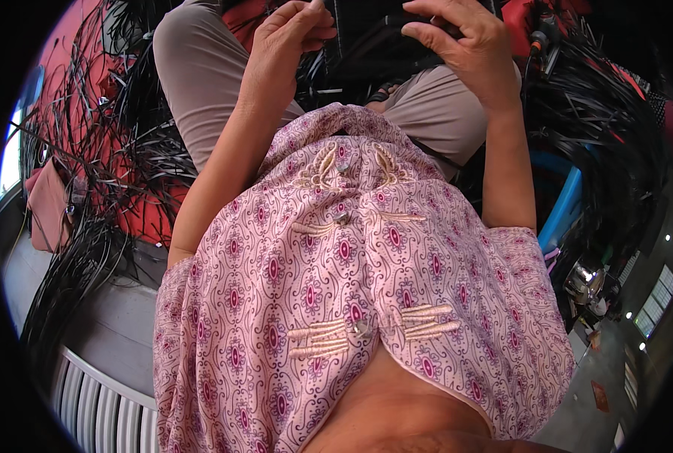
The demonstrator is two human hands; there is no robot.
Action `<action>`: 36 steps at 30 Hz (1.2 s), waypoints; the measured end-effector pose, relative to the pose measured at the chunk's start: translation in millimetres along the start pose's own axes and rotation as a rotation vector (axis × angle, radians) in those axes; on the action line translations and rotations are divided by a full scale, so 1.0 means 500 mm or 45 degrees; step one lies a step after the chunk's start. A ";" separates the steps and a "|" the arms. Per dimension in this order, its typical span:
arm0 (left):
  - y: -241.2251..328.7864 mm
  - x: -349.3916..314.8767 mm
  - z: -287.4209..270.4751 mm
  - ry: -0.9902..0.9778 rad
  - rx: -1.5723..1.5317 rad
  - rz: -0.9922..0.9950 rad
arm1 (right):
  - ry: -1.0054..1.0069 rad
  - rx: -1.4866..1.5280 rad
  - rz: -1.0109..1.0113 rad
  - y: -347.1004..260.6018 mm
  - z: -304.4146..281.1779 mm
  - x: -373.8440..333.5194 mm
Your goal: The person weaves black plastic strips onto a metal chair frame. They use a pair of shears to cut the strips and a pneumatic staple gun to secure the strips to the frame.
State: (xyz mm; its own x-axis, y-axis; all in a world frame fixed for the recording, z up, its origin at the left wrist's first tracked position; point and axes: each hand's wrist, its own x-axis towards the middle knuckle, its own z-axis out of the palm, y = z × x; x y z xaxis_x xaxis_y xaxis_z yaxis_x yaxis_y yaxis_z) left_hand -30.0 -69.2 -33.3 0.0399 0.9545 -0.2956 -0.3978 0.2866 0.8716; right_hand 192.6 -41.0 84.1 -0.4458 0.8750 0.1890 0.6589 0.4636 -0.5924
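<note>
At the top of the head view, both of my hands are raised over my crossed legs, on either side of a dark black mass (374,38) with thin pale lines. My left hand (287,34) is closed, its thumb and fingertips pressed together by the black mass's left edge. Whatever it may pinch is too small or dark to make out. To the right, my right hand (468,41) has its thumb and forefinger apart with a dark gap between them. Its other fingers bend inward, partly hidden. No held thing shows clearly there.
Loose black strips (155,151) lie tangled over red material (144,215) on the left. More black strips (593,113) heap up on the right, beside a blue plastic edge (563,208). A shiny metal object (584,281) sits lower right. A pinkish-brown cloth (50,208) is far left.
</note>
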 end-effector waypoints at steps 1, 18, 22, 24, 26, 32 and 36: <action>0.003 0.004 0.004 0.005 -0.001 -0.017 | 0.069 -0.209 -0.251 0.011 0.012 0.000; -0.061 0.028 -0.061 0.055 -0.278 -0.120 | 0.232 -0.473 -0.471 0.100 0.084 -0.029; -0.065 0.030 -0.073 0.085 -0.256 -0.139 | 0.195 -0.402 -0.363 0.099 0.085 -0.031; -0.074 0.033 -0.080 0.092 -0.296 -0.121 | 0.249 -0.310 -0.334 0.097 0.079 -0.033; -0.081 0.032 -0.091 0.124 -0.327 -0.123 | 0.202 -0.211 -0.221 0.098 0.052 -0.038; -0.055 0.018 -0.081 0.202 -0.378 -0.152 | 0.315 0.142 0.074 0.133 -0.083 -0.027; -0.045 -0.004 -0.063 0.238 -0.419 -0.182 | 0.522 0.396 0.202 0.171 -0.197 -0.029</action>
State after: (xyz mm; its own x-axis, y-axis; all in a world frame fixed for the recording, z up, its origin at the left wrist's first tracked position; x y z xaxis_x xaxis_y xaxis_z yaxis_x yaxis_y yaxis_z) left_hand -50.2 -80.3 -64.7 -0.0395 0.8667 -0.4973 -0.6736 0.3445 0.6539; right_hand 315.2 -0.1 107.9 -0.0411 0.9425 0.3317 0.4602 0.3125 -0.8310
